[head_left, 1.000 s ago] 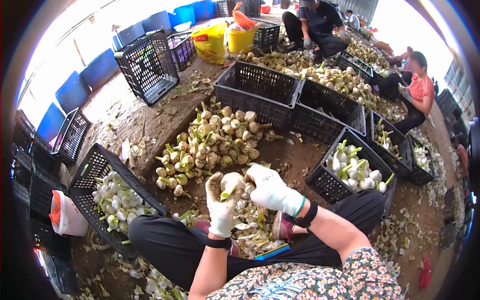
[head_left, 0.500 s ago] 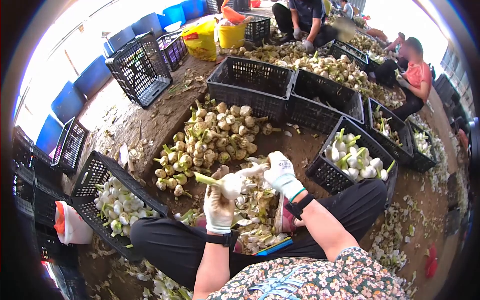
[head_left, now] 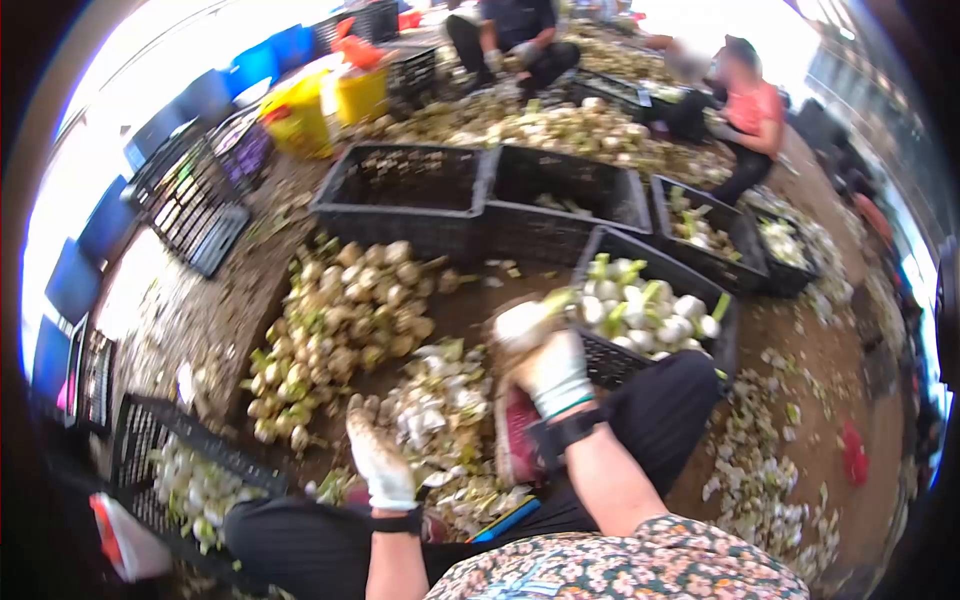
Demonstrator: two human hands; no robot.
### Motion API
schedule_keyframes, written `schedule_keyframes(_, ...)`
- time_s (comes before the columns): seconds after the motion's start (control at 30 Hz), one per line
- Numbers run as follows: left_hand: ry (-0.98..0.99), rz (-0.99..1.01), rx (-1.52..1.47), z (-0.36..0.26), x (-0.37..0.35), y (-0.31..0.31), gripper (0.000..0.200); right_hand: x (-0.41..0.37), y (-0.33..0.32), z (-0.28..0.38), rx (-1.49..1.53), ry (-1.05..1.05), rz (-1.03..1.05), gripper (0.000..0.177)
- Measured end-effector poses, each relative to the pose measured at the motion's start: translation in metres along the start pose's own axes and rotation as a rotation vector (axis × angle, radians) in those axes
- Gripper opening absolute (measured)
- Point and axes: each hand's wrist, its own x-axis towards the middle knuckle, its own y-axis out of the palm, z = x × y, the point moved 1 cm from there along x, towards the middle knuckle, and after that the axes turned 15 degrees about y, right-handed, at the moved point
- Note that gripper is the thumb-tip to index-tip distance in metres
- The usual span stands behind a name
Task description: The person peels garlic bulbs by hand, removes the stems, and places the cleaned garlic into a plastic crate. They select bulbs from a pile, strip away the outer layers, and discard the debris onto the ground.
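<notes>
My right hand (head_left: 553, 375) has its grip round a white bulb (head_left: 522, 323) just beside the black crate (head_left: 612, 362), my left hand (head_left: 378, 462) is open and empty, and I think dropping it in needs good aim.

My left hand (head_left: 378, 462) in a white glove, fingers spread and loose, held low, black band at the wrist, forearm bare, my right hand (head_left: 552, 372) gloved too, higher and further forward, fingers curled in a grip, elbow bent
</notes>
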Motion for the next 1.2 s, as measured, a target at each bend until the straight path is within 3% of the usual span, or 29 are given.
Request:
schedule_keyframes(0.03, 0.090, -0.029, 0.042, -0.002, -0.004, 0.001, 0.044, -0.013, 0.027, 0.020, 0.019, -0.171, -0.256, 0.027)
schedule_keyframes(0.1, 0.069, -0.149, 0.038, 0.001, -0.001, 0.000, 0.042, -0.001, -0.019, 0.058, 0.155, -0.419, -0.233, 0.031)
schedule_keyframes(0.17, 0.037, -0.207, -0.010, 0.012, 0.004, -0.011, 0.039, 0.031, -0.054, 0.041, 0.075, 0.041, -0.039, 0.030)
schedule_keyframes(0.2, 0.039, -0.203, -0.003, 0.010, 0.002, -0.008, 0.040, 0.064, -0.108, 0.023, -0.406, 0.000, -0.339, 0.024)
schedule_keyframes(0.23, 0.040, -0.199, 0.003, 0.011, 0.004, -0.008, 0.041, 0.067, -0.084, -0.006, -0.833, 0.109, -0.527, 0.019)
schedule_keyframes(0.27, 0.044, -0.220, 0.013, 0.015, 0.006, -0.017, 0.044, 0.094, -0.099, -0.028, -0.950, 0.251, -0.718, 0.024)
schedule_keyframes(0.33, 0.025, -0.276, 0.054, 0.013, 0.010, -0.027, 0.044, 0.149, -0.136, -0.065, -1.619, 0.085, -0.790, 0.037)
schedule_keyframes(0.43, 0.027, -0.341, 0.128, 0.013, 0.016, -0.040, 0.047, 0.206, -0.149, -0.087, -2.036, 0.158, -0.814, 0.056)
schedule_keyframes(0.53, 0.030, -0.298, 0.177, 0.009, 0.013, -0.035, 0.052, 0.239, -0.178, -0.097, -2.177, 0.367, -0.830, 0.065)
schedule_keyframes(0.57, -0.014, -0.269, 0.173, 0.010, 0.013, -0.038, 0.055, 0.241, -0.179, -0.096, -2.256, 0.332, -0.845, 0.063)
schedule_keyframes(0.63, -0.007, -0.252, 0.171, 0.011, 0.014, -0.037, 0.058, 0.233, -0.158, -0.088, -2.289, 0.275, -0.758, 0.060)
schedule_keyframes(0.7, -0.003, -0.252, 0.164, 0.012, 0.016, -0.038, 0.058, 0.220, -0.183, -0.072, -2.093, 0.250, -0.769, 0.056)
schedule_keyframes(0.73, 0.005, -0.234, 0.158, 0.012, 0.017, -0.035, 0.058, 0.215, -0.212, -0.056, -2.041, 0.226, -0.719, 0.041)
schedule_keyframes(0.77, 0.005, -0.212, 0.130, 0.011, 0.019, -0.031, 0.059, 0.198, -0.191, -0.058, -1.513, 0.399, -0.840, 0.034)
schedule_keyframes(0.83, 0.007, -0.159, 0.130, 0.013, 0.021, -0.027, 0.063, 0.174, -0.180, -0.047, -1.017, 0.517, -0.722, 0.033)
schedule_keyframes(0.9, 0.022, 0.052, 0.186, 0.026, 0.023, -0.033, 0.070, 0.145, -0.155, -0.057, -0.627, 0.657, -0.494, 0.040)
schedule_keyframes(0.97, 0.089, 0.192, 0.205, 0.023, 0.023, -0.022, 0.086, 0.106, -0.105, -0.083, -0.418, 0.727, -0.502, 0.042)
schedule_keyframes(1.0, 0.101, 0.231, 0.174, 0.023, 0.024, -0.017, 0.086, 0.090, -0.082, -0.094, -0.311, 0.821, -0.392, 0.040)
schedule_keyframes(1.03, 0.114, 0.272, 0.143, 0.020, 0.025, -0.013, 0.087, 0.079, -0.085, -0.099, -0.408, 0.891, -0.251, 0.038)
schedule_keyframes(1.07, 0.016, 0.323, 0.023, 0.007, 0.022, -0.006, 0.090, 0.068, -0.059, -0.114, -0.530, 0.797, -0.273, 0.036)
schedule_keyframes(1.1, 0.053, 0.316, 0.001, 0.001, 0.021, -0.003, 0.087, 0.056, -0.031, -0.129, -0.651, 0.696, -0.296, 0.034)
schedule_keyframes(1.13, 0.078, 0.320, 0.010, -0.003, 0.020, -0.002, 0.085, 0.052, -0.025, -0.119, -0.983, 0.576, -0.324, 0.033)
schedule_keyframes(1.17, 0.101, 0.325, 0.017, -0.008, 0.019, 0.000, 0.084, 0.047, -0.007, -0.121, -0.992, 0.442, -0.271, 0.034)
schedule_keyframes(1.2, 0.105, 0.295, 0.025, -0.014, 0.015, 0.006, 0.078, 0.047, -0.014, -0.118, -0.896, 0.452, -0.212, 0.036)
